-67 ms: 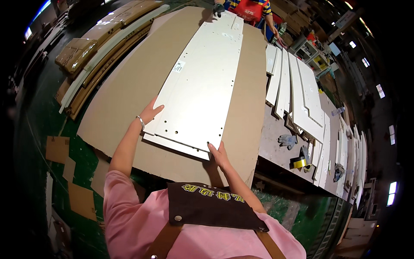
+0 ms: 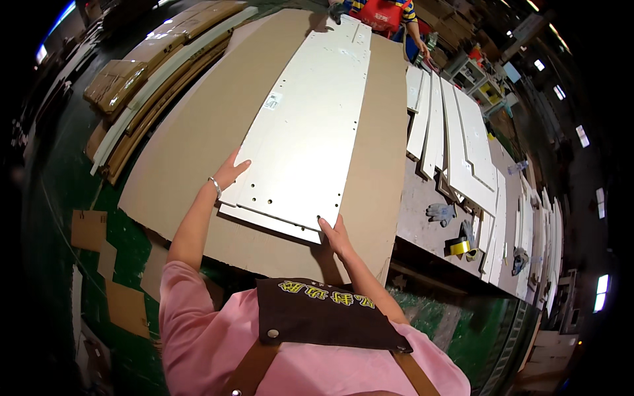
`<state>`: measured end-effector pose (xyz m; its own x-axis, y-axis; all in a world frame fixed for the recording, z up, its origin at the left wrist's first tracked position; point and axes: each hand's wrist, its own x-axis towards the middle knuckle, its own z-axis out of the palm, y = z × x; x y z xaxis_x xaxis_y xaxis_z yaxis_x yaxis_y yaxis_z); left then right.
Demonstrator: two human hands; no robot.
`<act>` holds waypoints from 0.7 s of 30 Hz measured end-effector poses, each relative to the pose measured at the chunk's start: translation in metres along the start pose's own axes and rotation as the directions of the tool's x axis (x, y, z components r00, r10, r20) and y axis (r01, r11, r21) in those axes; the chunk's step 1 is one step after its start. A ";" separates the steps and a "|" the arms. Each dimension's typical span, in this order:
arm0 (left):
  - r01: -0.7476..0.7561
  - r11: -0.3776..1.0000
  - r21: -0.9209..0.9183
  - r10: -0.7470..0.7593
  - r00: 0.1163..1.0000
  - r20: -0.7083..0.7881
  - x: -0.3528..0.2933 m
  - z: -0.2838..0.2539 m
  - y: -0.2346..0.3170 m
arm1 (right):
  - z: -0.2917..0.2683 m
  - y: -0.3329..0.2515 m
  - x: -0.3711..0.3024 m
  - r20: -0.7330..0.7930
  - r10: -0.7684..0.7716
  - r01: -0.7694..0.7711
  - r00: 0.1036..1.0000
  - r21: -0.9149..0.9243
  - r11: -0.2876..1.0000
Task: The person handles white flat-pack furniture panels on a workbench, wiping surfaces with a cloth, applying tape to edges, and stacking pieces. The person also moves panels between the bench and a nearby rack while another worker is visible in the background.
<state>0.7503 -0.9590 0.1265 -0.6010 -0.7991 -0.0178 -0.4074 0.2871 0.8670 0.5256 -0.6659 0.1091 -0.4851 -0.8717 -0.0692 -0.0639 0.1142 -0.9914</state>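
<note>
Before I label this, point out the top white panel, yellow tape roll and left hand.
Top white panel (image 2: 305, 138), head view: broad face.
Yellow tape roll (image 2: 458, 248), head view: outer side.
Left hand (image 2: 228, 173), head view: its back.

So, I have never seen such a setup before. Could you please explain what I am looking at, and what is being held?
There is no machine here: a person works with two bare hands. A wide fisheye camera on the person's head looks down, so straight edges look bent.

The left hand touches the left edge of a long white board; the right hand is at its near right corner. Their fingers are partly hidden, so the grip is unclear. A second white board shows beneath the near edge. Both lie on a large tan sheet.

At the far end is another person's gloved hand. More white boards lie to the right.
</note>
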 end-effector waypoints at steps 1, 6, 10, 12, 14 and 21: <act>0.071 0.997 -0.038 -0.071 0.997 0.012 -0.001 0.000 -0.004 | 0.000 0.001 0.000 0.020 -0.020 0.020 1.000 -0.007 1.000; 0.123 0.976 -0.179 -0.107 0.989 0.099 0.002 -0.006 -0.020 | -0.005 0.005 0.009 0.132 0.076 -0.071 0.988 -0.042 0.997; 0.133 0.989 -0.066 -0.132 0.991 0.027 -0.002 -0.001 -0.004 | -0.003 0.013 0.012 0.087 -0.095 0.097 0.992 -0.027 0.995; 0.101 0.995 -0.024 -0.099 0.994 0.050 -0.001 -0.001 -0.001 | 0.002 0.037 0.012 0.014 -0.096 0.097 0.995 -0.053 0.994; 0.107 0.992 -0.066 -0.102 0.991 0.084 0.007 -0.003 -0.018 | 0.003 0.039 0.015 -0.008 -0.086 0.085 0.996 -0.105 0.991; 0.175 0.975 0.137 -0.174 0.985 -0.021 -0.001 -0.005 0.018 | -0.018 0.006 0.010 0.265 0.112 -0.113 0.958 -0.012 0.994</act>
<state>0.7474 -0.9559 0.1446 -0.5069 -0.8475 -0.1579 -0.5965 0.2126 0.7740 0.5047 -0.6657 0.1046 -0.2403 -0.9484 -0.2070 -0.0195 0.2180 -0.9758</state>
